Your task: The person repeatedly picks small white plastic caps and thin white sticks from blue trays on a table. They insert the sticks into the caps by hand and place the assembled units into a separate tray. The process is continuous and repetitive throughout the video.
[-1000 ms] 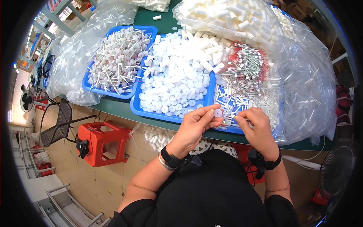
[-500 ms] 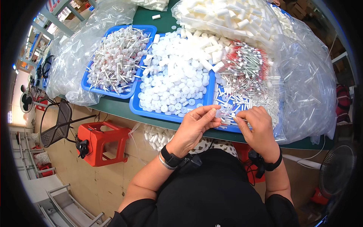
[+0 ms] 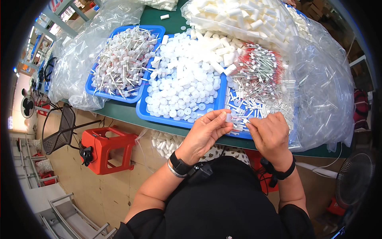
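Observation:
Between the thumb and fingers of my left hand [image 3: 207, 130] is a small translucent white disc [image 3: 229, 118]. My right hand [image 3: 270, 133] is closed in a pinch just to its right, on a small white piece [image 3: 246, 120] whose kind I cannot make out. Both hands are over the front edge of a blue tray [image 3: 244, 135] of short white tubes [image 3: 254, 105] and thin pins with red ends [image 3: 260, 63]. Left of it, another blue tray [image 3: 159, 116] is heaped with similar white discs [image 3: 183, 89].
Further left, a blue tray [image 3: 89, 89] holds discs fitted on pins. Clear plastic bags [image 3: 322, 91] bulge at the right, and a bag of white foam-like cylinders [image 3: 246, 18] lies at the back. A red stool [image 3: 107, 151] stands on the floor, a fan [image 3: 354, 175] at right.
The disc in my left hand now shows more of its face. My right hand has turned slightly, its fingers still pinched; both hands stay in nearly the same place.

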Motion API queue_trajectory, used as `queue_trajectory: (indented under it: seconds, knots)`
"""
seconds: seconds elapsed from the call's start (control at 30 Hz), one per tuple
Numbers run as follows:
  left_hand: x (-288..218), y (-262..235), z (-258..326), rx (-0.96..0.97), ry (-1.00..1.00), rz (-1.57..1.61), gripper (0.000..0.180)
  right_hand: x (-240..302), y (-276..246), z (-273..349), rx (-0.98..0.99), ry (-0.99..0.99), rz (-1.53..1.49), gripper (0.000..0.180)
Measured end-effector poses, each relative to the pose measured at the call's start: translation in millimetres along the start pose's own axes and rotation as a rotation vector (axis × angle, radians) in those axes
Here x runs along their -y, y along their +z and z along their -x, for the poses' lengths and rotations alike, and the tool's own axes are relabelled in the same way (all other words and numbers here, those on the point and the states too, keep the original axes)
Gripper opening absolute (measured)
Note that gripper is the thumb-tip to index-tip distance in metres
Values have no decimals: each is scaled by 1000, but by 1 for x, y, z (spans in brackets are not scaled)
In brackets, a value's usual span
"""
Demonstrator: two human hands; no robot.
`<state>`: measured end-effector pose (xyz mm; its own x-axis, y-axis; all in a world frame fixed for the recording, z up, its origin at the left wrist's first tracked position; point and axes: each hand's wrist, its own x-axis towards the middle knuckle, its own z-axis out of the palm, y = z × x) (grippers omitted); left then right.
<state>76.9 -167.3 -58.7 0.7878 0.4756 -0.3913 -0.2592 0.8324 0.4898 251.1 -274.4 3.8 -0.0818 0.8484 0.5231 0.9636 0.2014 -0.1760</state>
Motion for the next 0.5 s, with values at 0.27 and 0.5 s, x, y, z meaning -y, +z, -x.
queue_trajectory:
  seconds: [0.27,0.5]
  knots:
    - [-2,0,-1,-3,-32,99,30,-1,1,1,11,-22,-39,18]
    - [-1,1,-3,-11,-8,100,28,-1,-1,3,45,-45,-68,19]
